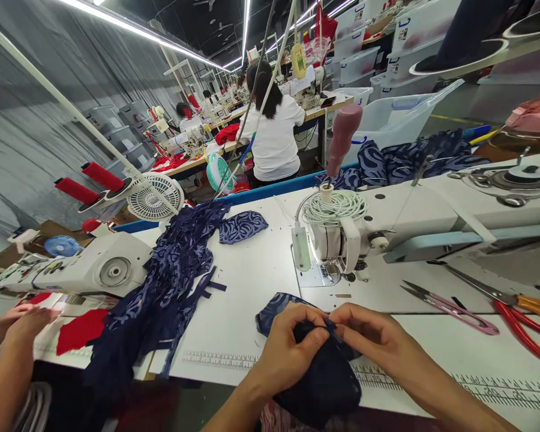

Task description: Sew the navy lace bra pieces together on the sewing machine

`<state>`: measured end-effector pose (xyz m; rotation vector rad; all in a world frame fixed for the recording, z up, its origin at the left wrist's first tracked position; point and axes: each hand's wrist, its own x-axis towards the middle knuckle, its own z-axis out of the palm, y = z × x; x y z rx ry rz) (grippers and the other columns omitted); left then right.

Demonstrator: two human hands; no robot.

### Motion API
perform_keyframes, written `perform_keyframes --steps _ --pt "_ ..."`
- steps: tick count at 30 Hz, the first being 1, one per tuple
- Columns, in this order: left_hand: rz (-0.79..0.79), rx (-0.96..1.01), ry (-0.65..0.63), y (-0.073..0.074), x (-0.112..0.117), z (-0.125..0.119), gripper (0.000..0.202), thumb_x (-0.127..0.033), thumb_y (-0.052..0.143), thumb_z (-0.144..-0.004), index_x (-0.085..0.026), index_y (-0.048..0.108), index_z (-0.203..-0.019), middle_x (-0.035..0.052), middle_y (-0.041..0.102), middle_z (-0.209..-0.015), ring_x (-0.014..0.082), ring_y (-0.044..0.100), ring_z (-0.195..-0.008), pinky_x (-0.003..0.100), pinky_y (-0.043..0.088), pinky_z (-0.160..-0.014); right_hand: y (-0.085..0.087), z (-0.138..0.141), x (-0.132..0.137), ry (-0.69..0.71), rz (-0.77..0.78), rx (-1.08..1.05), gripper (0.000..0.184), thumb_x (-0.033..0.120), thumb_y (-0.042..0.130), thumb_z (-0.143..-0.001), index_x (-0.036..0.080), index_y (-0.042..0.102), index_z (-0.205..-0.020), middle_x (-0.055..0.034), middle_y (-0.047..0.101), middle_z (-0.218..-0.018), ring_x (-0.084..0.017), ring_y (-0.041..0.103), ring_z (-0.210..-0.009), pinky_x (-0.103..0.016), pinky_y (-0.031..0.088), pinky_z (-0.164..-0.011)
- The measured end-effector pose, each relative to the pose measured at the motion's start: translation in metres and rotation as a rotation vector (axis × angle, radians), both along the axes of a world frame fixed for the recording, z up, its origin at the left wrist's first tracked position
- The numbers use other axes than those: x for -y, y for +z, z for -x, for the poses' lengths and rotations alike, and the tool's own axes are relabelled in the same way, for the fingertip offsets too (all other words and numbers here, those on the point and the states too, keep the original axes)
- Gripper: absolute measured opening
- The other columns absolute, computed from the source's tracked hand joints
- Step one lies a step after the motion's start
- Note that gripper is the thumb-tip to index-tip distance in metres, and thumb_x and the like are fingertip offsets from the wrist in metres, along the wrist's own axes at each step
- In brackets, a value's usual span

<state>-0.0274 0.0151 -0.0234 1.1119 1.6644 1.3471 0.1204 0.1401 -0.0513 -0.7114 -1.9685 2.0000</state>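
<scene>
My left hand (297, 342) pinches the edge of a dark navy fabric piece (319, 384), thumb and fingers pressed together. My right hand (369, 330) grips the same edge close beside it with its fingertips. The piece hangs over the table's front edge, and a patterned blue part (270, 309) of cloth shows behind my left hand. Just beyond my hands stands a white sewing machine (342, 240), its presser foot and needle plate (328, 274) lit. What my fingertips do inside the fold is hidden.
Pink thread snips (468, 312) and red-handled scissors (522, 324) lie at right. A heap of navy patterned pieces (175, 258) covers the left side, with one cut piece (243, 227) beside it. A co-worker's hands (24, 324) work at a machine on the left.
</scene>
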Motion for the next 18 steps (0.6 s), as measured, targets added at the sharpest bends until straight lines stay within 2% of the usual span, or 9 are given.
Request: perform_keyframes --steps 5,12,15,18 --pt "0.072 0.0 0.028 0.0009 -0.0021 -0.0031 0.013 -0.031 0.067 -0.086 -0.018 0.067 -0.084 0.005 0.07 -0.091 0.019 0.06 -0.087 0.031 0.044 -0.082 0.003 -0.0045 -0.0008 -0.008 -0.01 0.017 0.042 0.065 0.06 -0.087 0.023 0.068 -0.089 -0.0014 0.06 -0.082 -0.017 0.054 -0.077 -0.028 0.045 -0.066" --pt "0.1 0.095 0.081 0.0048 -0.0042 -0.0079 0.015 -0.031 0.068 -0.082 -0.017 0.065 -0.079 0.0052 0.068 -0.089 0.0174 0.058 -0.082 0.029 0.044 -0.076 0.0044 -0.0063 -0.0021 -0.016 -0.02 0.013 0.04 0.063 0.059 -0.088 0.023 0.068 -0.089 -0.0018 0.061 -0.083 -0.017 0.054 -0.078 -0.027 0.045 -0.067" --pt "0.086 0.088 0.083 0.0051 -0.005 -0.0091 0.016 -0.032 0.069 -0.082 -0.017 0.065 -0.078 0.0054 0.069 -0.088 0.0186 0.059 -0.084 0.033 0.045 -0.084 0.0004 -0.0054 -0.0015 -0.012 -0.026 0.009 0.037 0.06 0.062 -0.086 0.023 0.066 -0.087 -0.0006 0.057 -0.08 -0.016 0.05 -0.072 -0.026 0.042 -0.061" --pt "0.03 0.072 0.1 -0.0027 -0.0053 -0.0099 0.019 -0.033 0.071 -0.083 -0.017 0.064 -0.075 0.0033 0.068 -0.083 0.0172 0.06 -0.081 0.039 0.043 -0.099 -0.004 -0.0007 0.0023 -0.048 -0.088 0.008 0.034 0.056 0.062 -0.085 0.022 0.061 -0.079 0.0016 0.05 -0.072 -0.013 0.045 -0.063 -0.025 0.037 -0.054"
